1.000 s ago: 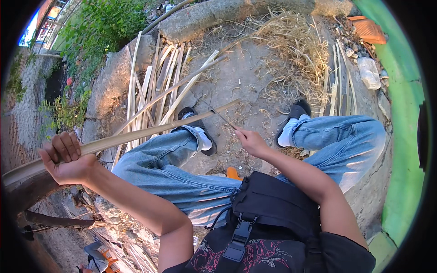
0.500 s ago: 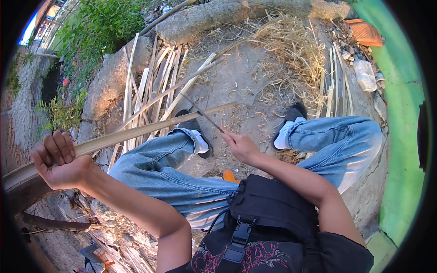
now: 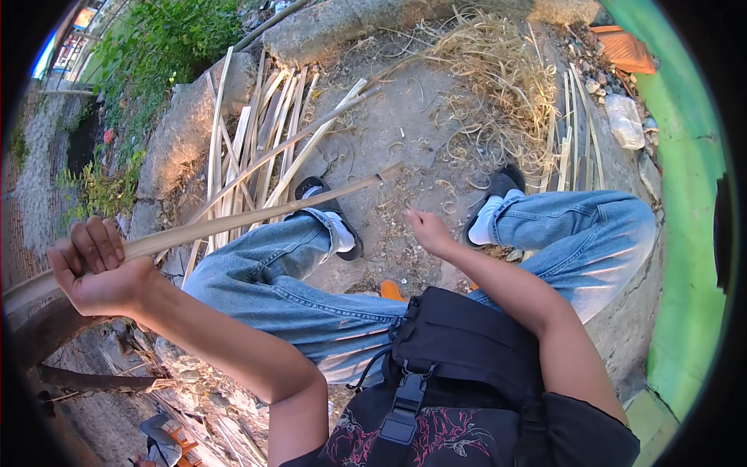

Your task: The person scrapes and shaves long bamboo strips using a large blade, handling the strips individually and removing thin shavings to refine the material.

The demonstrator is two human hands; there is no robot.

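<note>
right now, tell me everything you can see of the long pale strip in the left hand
The long pale strip is flat, tan and slender, and looks like wood or bamboo. It slants upward to the right, narrowing toward a blunt far end. The left hand grips it; its near end runs out of clear view at the left, above a dark brown beam. Whether it rests there is unclear. Its middle crosses in front of a pile of similar strips.

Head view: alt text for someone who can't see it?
A person's left hand grips a long pale strip slanting across the view; the right hand is near its far end, grip unclear. Loose strips and curly shavings lie beyond.
</note>
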